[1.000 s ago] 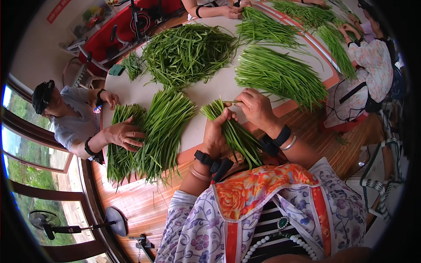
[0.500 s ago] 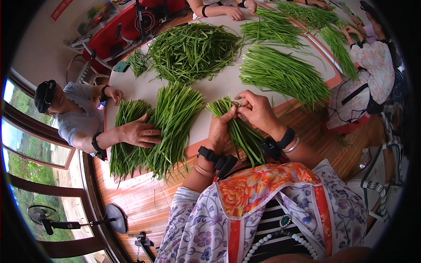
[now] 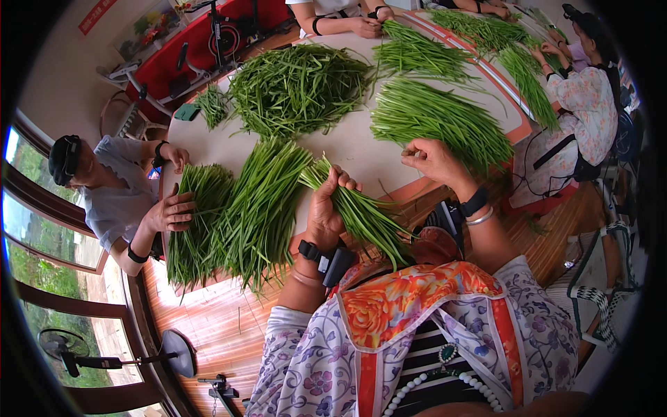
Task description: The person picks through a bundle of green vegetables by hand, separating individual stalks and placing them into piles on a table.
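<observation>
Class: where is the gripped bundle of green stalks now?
In the head view, the bundle is in the left hand, just right of centre, with the aligned leafy pile to its left and the right hand upper right.

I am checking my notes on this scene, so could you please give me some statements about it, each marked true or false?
1. The person's bare left hand grips a bunch of long, thin green stalks. True.
2. The person's bare right hand also grips that bunch. False: it is apart from the bunch.
3. A loose, tangled heap of green leaves lies on the pale, orange-edged table. True.
4. The black pedestal fan with a round base stands at the picture's right. False: it is at the lower left.
5. A small dark-green object lies on the table, left of the heap. True.
</observation>
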`<state>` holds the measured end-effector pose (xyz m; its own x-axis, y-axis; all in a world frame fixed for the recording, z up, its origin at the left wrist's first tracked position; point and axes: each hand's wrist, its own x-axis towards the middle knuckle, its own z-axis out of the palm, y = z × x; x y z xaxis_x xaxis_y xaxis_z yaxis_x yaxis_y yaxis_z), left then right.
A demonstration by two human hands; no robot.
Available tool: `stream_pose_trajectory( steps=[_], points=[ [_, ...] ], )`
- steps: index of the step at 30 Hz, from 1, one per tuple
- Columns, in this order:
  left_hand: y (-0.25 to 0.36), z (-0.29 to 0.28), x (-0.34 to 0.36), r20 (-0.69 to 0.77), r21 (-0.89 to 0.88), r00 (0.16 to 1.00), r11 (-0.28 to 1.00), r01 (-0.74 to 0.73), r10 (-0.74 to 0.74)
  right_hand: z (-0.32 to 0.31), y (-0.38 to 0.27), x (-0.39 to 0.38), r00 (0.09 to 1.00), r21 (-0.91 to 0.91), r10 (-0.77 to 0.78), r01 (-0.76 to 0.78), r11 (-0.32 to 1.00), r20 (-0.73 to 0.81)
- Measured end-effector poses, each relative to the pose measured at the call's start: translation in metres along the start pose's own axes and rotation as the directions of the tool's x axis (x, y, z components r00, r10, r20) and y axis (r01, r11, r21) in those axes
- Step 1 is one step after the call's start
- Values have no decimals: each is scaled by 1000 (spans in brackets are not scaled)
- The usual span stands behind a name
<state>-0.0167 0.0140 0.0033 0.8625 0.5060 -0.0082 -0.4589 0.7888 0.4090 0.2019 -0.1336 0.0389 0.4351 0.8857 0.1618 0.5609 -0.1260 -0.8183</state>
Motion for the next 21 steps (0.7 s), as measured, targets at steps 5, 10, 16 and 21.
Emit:
stream_pose_trajectory(
  steps=[5,10,16,21],
  points=[
    [-10,-5,10,88,-44,990,992,116,-112,15,7,27,941,-463,-259,134,876,-218],
    [-14,-5,10,70,96,994,993,75,-82,31,1,35,950,-533,-207,53,844,-233],
    [-15,-3,8,82,249,995,968,33,-55,34,9,38,933,-575,-278,100,812,-230],
    [-15,-9,8,79,264,996,964,24,-47,36,18,36,869,-408,-370,222,885,-329]
  ],
)
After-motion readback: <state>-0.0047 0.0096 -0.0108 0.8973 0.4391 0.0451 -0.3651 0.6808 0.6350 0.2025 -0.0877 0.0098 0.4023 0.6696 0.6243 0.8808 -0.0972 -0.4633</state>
